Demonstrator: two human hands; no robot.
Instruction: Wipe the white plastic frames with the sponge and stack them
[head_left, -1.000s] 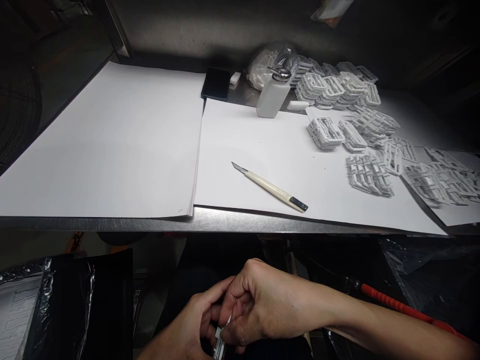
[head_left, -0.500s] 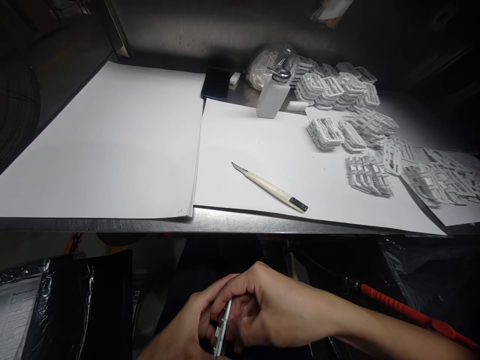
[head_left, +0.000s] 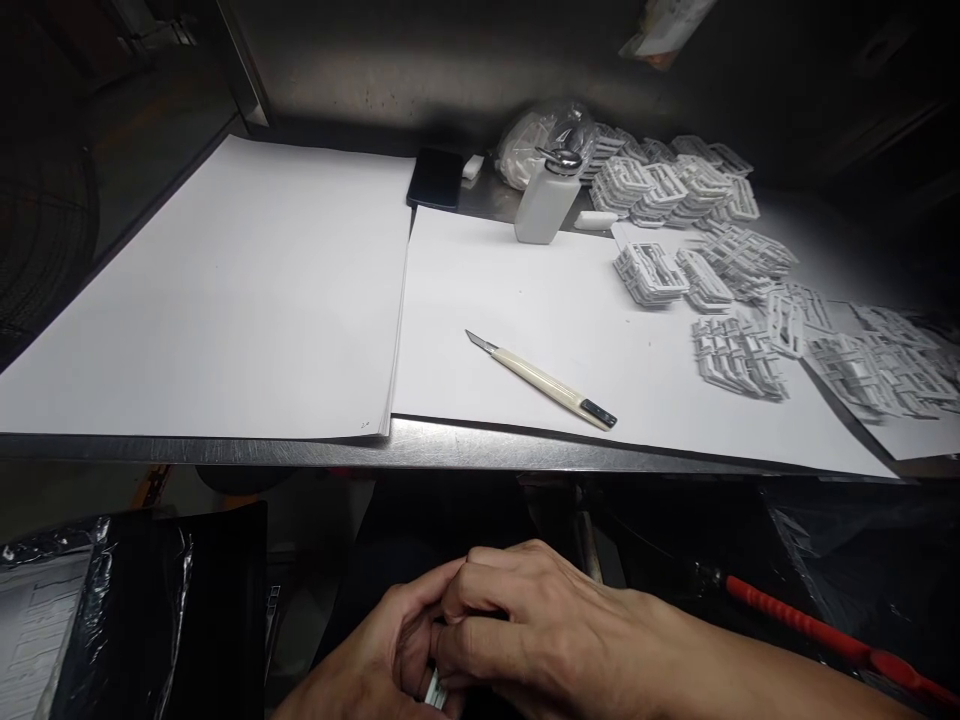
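Observation:
At the bottom of the head view, below the table edge, my left hand [head_left: 371,650] is closed on a small white plastic part [head_left: 434,690]. Only a sliver of that part shows between the hands. My right hand [head_left: 517,625] lies over it, fingers curled in against the left hand; its fingertips are hidden, so I cannot make out what they grip. On the white paper beyond lies a craft knife [head_left: 544,382] with a cream handle, its blade pointing left.
Stacks of white plastic frames [head_left: 652,272] fill the right side. A pump bottle [head_left: 547,200], a clear bag [head_left: 536,140] and a black phone [head_left: 435,178] stand at the back. Paper sheets [head_left: 225,300] cover the left. A red handle [head_left: 799,618] sticks out lower right.
My right hand has turned over and its fingers have closed in toward the left hand. The white plastic part, earlier seen edge-on between the hands, is now mostly covered.

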